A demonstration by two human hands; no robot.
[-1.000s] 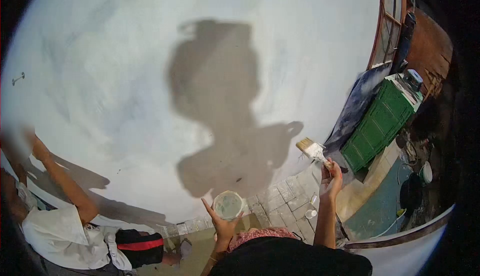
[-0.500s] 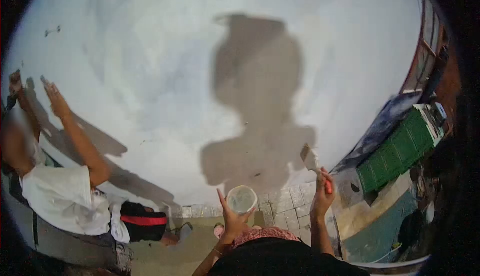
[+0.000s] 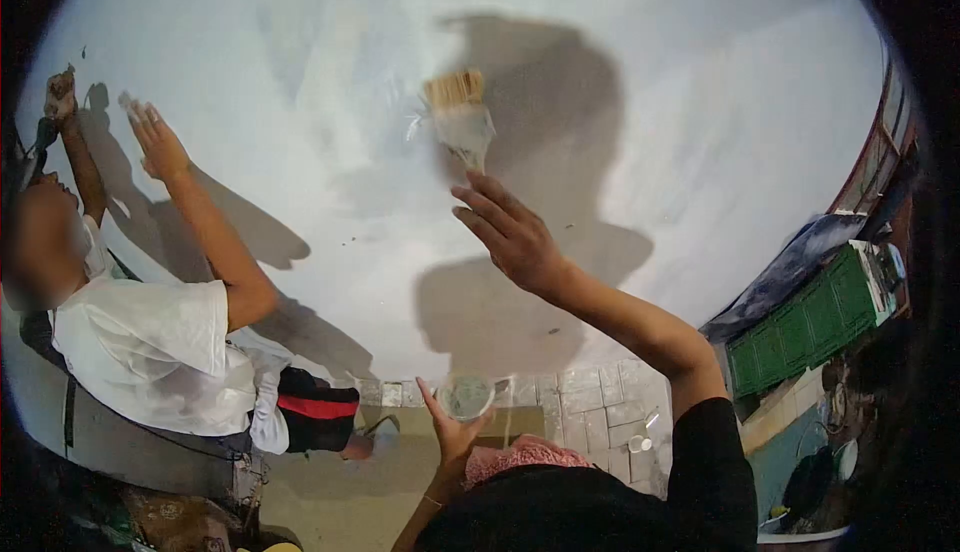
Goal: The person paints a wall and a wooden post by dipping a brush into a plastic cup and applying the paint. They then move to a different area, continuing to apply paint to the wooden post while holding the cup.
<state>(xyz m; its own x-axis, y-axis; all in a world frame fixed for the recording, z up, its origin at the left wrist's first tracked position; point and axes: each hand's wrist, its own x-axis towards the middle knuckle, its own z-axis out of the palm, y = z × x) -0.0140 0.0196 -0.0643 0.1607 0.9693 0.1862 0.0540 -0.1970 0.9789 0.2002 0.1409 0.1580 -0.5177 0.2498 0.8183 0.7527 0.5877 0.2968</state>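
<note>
My right hand is raised in front of the pale wall, fingers wrapped round the handle of a wide paintbrush. The brush points upward, its tan bristles up against the wall in this view and its ferrule whitish. Lower down, my left hand holds a round, clear plastic tub from below and the side, thumb and fingers about its wall. Some pale whitish content shows inside the tub. My own shadow falls on the wall behind the brush.
At the left, another person in a white shirt reaches both hands up to the wall. A green slatted cabinet stands at the right by the wall. Pale tiles run along the wall's foot, and a white cup sits on them.
My right hand has swung up and left with the paintbrush, from low at the right to the middle of the wall. The tub has shifted slightly left in view.
</note>
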